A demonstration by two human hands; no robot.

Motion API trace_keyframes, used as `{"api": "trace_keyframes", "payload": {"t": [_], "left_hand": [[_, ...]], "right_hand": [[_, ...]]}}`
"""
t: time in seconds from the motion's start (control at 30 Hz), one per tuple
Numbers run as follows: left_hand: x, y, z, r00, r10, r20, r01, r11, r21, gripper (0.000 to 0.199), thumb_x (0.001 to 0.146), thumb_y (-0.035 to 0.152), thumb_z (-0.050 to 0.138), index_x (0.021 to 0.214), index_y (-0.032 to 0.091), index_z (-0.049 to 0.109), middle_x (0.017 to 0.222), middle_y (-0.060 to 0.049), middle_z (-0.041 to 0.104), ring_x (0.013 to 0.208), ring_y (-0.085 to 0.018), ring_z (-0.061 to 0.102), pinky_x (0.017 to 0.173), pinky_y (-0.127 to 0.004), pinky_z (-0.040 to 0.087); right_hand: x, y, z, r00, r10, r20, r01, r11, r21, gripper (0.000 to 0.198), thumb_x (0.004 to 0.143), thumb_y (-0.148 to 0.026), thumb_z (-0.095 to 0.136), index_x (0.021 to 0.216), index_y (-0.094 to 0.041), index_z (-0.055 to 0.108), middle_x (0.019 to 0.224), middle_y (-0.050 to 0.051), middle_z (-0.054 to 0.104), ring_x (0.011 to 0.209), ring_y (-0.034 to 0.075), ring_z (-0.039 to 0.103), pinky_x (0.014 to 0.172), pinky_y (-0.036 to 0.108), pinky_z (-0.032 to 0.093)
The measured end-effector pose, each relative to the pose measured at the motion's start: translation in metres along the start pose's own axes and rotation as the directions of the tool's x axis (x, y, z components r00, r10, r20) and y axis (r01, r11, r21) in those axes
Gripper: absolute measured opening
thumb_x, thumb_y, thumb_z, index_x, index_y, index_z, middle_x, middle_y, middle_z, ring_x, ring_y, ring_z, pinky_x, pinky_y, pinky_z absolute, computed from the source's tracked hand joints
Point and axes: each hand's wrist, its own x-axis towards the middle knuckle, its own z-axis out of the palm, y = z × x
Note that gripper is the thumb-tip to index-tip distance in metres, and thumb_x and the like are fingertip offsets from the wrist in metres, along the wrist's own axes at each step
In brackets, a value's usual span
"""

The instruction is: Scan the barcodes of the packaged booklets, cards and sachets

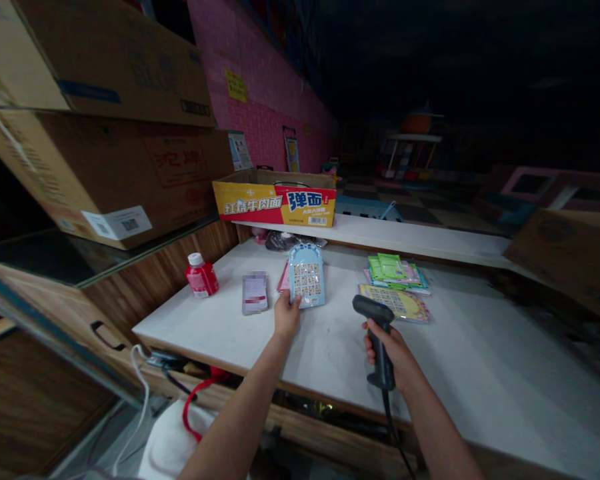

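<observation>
My left hand (286, 316) grips the lower left corner of a light blue sticker pack (307, 277) printed with rows of small pictures. A pink pack (283, 277) shows partly behind it. In my right hand (393, 350) is a black barcode scanner (381, 343), held by its handle with the head pointing left and its cable hanging down. Just beyond the scanner lies a yellow pack (400, 304) in clear wrap. Green packs (391, 268) are piled behind that one. A phone (255, 293) with a lit screen rests left of my left hand.
A red bottle with a white cap (201, 276) stands on the white desk (325, 353) at left. Large cardboard boxes (130, 167) are stacked on the left counter. An open noodle carton (275, 203) sits on the raised back ledge (405, 233). Another box (570, 260) is at right.
</observation>
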Motion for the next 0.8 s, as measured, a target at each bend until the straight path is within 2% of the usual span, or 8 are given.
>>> {"api": "trace_keyframes", "payload": {"t": [0.13, 0.23, 0.37, 0.5, 0.6, 0.67, 0.8], "left_hand": [[0.002, 0.001, 0.002, 0.999, 0.014, -0.029, -0.017, 0.992, -0.126, 0.028, 0.075, 0.039, 0.063, 0.091, 0.016, 0.061, 0.094, -0.01, 0.069, 0.089, -0.023, 0.065, 0.083, -0.036, 0.051], [0.003, 0.005, 0.002, 0.999, 0.005, -0.042, -0.016, 0.964, -0.266, 0.039, 0.072, 0.043, 0.068, 0.099, 0.017, 0.06, 0.102, -0.009, 0.068, 0.093, -0.022, 0.065, 0.085, -0.035, 0.051], [0.003, 0.02, 0.003, 0.999, 0.017, 0.036, -0.005, 0.947, -0.322, 0.039, 0.069, 0.047, 0.072, 0.092, 0.016, 0.064, 0.095, -0.007, 0.069, 0.088, -0.019, 0.065, 0.082, -0.031, 0.052], [0.005, 0.044, 0.021, 0.982, -0.159, 0.1, 0.187, 0.882, -0.434, 0.047, 0.06, 0.05, 0.078, 0.089, 0.016, 0.065, 0.083, -0.004, 0.069, 0.072, -0.017, 0.064, 0.067, -0.029, 0.054], [0.007, 0.06, 0.047, 0.949, -0.283, 0.141, 0.313, 0.783, -0.538, 0.051, 0.053, 0.046, 0.084, 0.087, 0.015, 0.061, 0.075, 0.0, 0.068, 0.062, -0.014, 0.063, 0.06, -0.028, 0.054], [0.01, 0.066, 0.069, 0.929, -0.317, 0.194, 0.37, 0.752, -0.545, 0.051, 0.05, 0.046, 0.085, 0.083, 0.014, 0.061, 0.072, -0.001, 0.069, 0.059, -0.014, 0.063, 0.057, -0.028, 0.054], [0.018, 0.063, 0.115, 0.886, -0.342, 0.314, 0.457, 0.759, -0.463, 0.049, 0.049, 0.05, 0.084, 0.071, 0.013, 0.062, 0.064, -0.003, 0.068, 0.055, -0.016, 0.062, 0.055, -0.029, 0.053]], "right_hand": [[0.01, -0.016, -0.05, 0.999, -0.022, -0.043, 0.033, 0.964, 0.264, 0.04, 0.065, -0.045, 0.081, 0.085, -0.017, 0.059, 0.053, -0.004, 0.054, 0.04, 0.008, 0.047, 0.036, 0.018, 0.04], [0.012, -0.023, -0.089, 0.997, -0.059, -0.052, 0.077, 0.868, 0.49, 0.035, 0.067, -0.04, 0.079, 0.083, -0.018, 0.057, 0.056, -0.006, 0.051, 0.043, 0.007, 0.046, 0.038, 0.016, 0.041], [0.009, -0.018, -0.127, 0.986, -0.14, -0.091, 0.165, 0.73, 0.664, 0.032, 0.068, -0.033, 0.079, 0.083, -0.02, 0.053, 0.059, -0.008, 0.046, 0.045, 0.005, 0.046, 0.041, 0.014, 0.044], [0.008, -0.008, -0.139, 0.97, -0.215, -0.114, 0.227, 0.635, 0.739, 0.033, 0.067, -0.028, 0.079, 0.083, -0.02, 0.051, 0.06, -0.009, 0.042, 0.045, 0.005, 0.045, 0.041, 0.015, 0.044], [0.01, -0.007, -0.139, 0.972, -0.212, -0.099, 0.213, 0.632, 0.745, 0.033, 0.068, -0.028, 0.078, 0.083, -0.021, 0.051, 0.06, -0.009, 0.042, 0.046, 0.005, 0.045, 0.041, 0.014, 0.044], [0.011, -0.009, -0.137, 0.974, -0.201, -0.102, 0.207, 0.626, 0.751, 0.031, 0.068, -0.028, 0.078, 0.083, -0.021, 0.051, 0.06, -0.009, 0.042, 0.046, 0.005, 0.045, 0.041, 0.014, 0.044], [0.011, -0.012, -0.134, 0.976, -0.187, -0.111, 0.205, 0.614, 0.762, 0.03, 0.069, -0.029, 0.077, 0.083, -0.02, 0.053, 0.06, -0.008, 0.042, 0.046, 0.005, 0.044, 0.04, 0.014, 0.043]]}}
